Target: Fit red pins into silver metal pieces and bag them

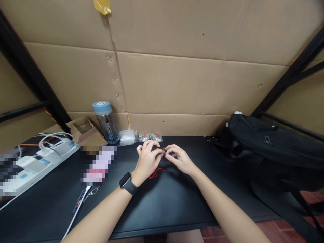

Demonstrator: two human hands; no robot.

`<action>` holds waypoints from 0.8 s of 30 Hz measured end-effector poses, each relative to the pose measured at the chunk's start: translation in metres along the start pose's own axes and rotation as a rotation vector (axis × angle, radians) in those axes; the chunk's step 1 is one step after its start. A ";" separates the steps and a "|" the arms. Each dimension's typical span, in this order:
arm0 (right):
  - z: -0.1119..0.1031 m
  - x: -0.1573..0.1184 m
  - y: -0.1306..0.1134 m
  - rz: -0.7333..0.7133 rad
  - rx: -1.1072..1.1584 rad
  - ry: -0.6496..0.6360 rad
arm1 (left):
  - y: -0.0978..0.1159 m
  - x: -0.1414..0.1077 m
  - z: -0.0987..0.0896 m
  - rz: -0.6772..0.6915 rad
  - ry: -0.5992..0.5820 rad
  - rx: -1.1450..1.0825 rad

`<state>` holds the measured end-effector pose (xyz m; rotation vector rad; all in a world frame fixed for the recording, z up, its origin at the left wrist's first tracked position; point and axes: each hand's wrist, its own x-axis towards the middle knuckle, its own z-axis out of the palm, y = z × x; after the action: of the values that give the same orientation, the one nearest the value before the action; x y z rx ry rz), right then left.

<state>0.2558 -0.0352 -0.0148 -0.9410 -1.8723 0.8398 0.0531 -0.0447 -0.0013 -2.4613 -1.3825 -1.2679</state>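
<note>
In the head view, both my hands meet above the black table. My left hand (149, 157), with a dark watch on its wrist, pinches a small thin disc-like piece (163, 153) seen nearly edge-on. From the other side, the thumb and fingertips of my right hand (180, 158) close on this same piece. Its exact kind is too small to make out. Below the left fingers lies a looped red cord (157, 172) on the tabletop; whether it joins the piece is hidden. Just beyond the hands are small clear packets (150, 137) with red bits inside.
Behind the left hand stand a blue-lidded bottle (105, 121), clear plastic wrapping (128, 137) and an open cardboard box (87, 131). A power strip (50, 157) with white cables runs along the left. A black backpack (273, 145) fills the right side. Cardboard (189, 84) walls the back.
</note>
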 end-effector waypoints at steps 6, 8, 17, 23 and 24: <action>-0.003 -0.001 -0.004 -0.052 -0.143 -0.046 | 0.000 0.000 0.000 0.022 -0.042 -0.032; -0.001 -0.001 -0.003 -0.049 -0.123 -0.033 | -0.001 0.001 -0.001 0.034 -0.067 -0.048; -0.011 0.004 0.000 -0.029 -0.226 0.068 | -0.009 0.006 -0.006 0.053 -0.204 -0.054; -0.030 -0.003 -0.003 -0.092 -0.410 -0.113 | -0.027 0.009 -0.010 0.034 -0.280 -0.054; -0.029 -0.004 -0.005 -0.096 -0.424 -0.166 | -0.030 0.009 -0.010 0.030 -0.300 -0.054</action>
<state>0.2813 -0.0363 -0.0004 -1.0482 -2.2747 0.4816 0.0274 -0.0249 0.0015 -2.7892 -1.3778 -0.9727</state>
